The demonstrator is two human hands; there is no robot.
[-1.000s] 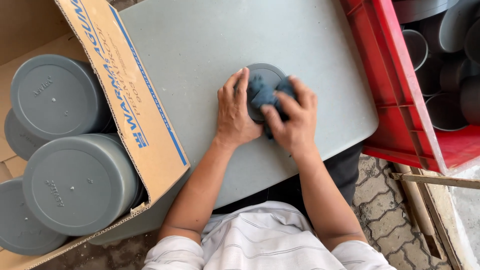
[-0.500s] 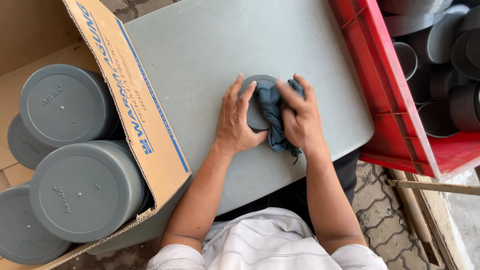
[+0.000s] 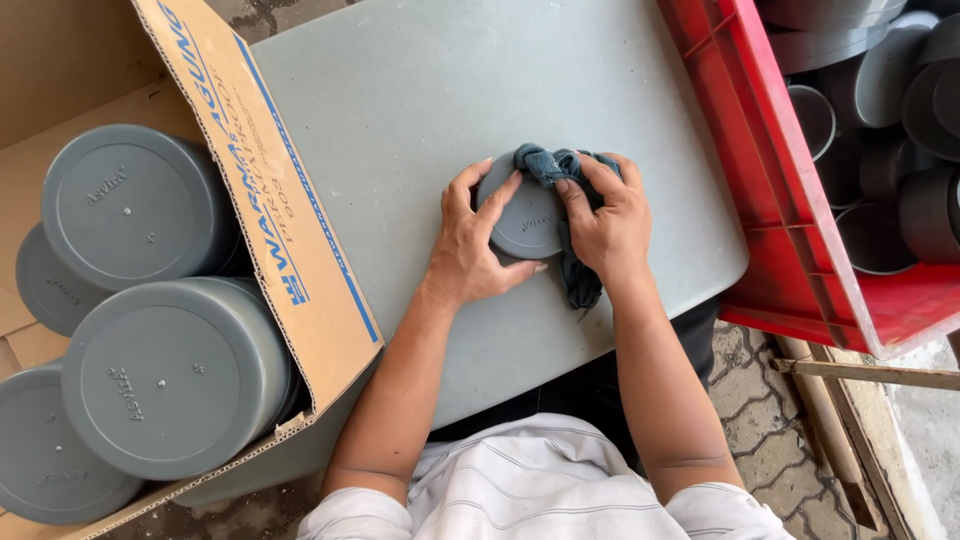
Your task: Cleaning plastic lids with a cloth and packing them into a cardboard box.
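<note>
Seen from above at a grey table [image 3: 400, 130]. Left hand [image 3: 475, 245] spread over a round grey plastic cap [image 3: 522, 215], fingers curled round its left rim, thumb pressed against the near edge, so gripping the cap flat on the tabletop. Right hand [image 3: 605, 225] closed on a dark blue-grey cloth [image 3: 560, 170], bunched against the cap's far right rim and trailing down past the wrist toward the table edge. Cap's right side hidden under cloth and fingers; raised lettering on its top too small to make out. At left, an open brown cardboard box [image 3: 300, 250], its raised flap printed in blue along a blue stripe, cut off by the frame at top and left. Inside the box, large grey end caps [image 3: 170, 375] stacked on their sides, flat faces up, the lower ones partly buried beneath the upper and one clipped by the bottom edge. At right, a red plastic crate [image 3: 790, 190] holding dark grey pipe fittings [image 3: 870, 100], perhaps more caps lying open side up, though shadow and the frame edge leave that unsure. Below the table, a striped light shirt [image 3: 520, 490] and paving.
</note>
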